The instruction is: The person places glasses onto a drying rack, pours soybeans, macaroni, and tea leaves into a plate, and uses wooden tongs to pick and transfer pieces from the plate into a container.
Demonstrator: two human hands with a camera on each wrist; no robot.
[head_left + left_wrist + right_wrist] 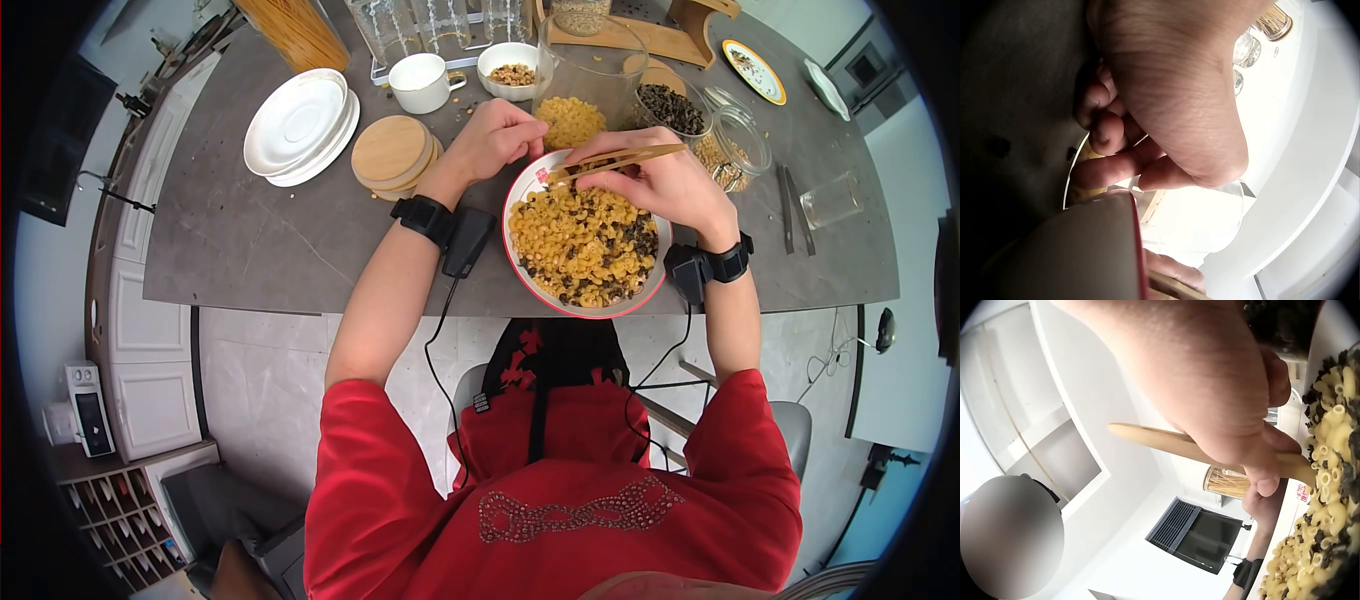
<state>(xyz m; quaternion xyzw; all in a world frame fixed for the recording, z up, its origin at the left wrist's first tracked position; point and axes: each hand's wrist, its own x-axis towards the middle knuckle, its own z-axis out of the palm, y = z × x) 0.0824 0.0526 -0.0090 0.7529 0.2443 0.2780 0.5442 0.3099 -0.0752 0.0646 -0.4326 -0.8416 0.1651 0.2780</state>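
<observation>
A white bowl with a red rim (513, 262) holds yellow elbow macaroni (585, 240) mixed with small black pieces (1355, 440). In the head view my right hand (665, 180) is over the bowl's far side. It grips wooden tongs (630, 156), whose tips point down at the macaroni; the right wrist view shows the thumb pressed along them. My left hand (495, 140) is at the bowl's far left edge, fingers loosely bent and fingertips near the rim. Nothing shows between them in the left wrist view. Behind stands a clear container of macaroni (570, 120).
Left of the bowl lie round wooden lids (390, 150) and stacked white plates (295, 120). A white mug (420, 85) and a small bowl of nuts or grains (512, 75) stand behind. To the right are a container of black pieces (670, 108), an open jar (730, 160), dark tongs (795, 210) and a glass (832, 200).
</observation>
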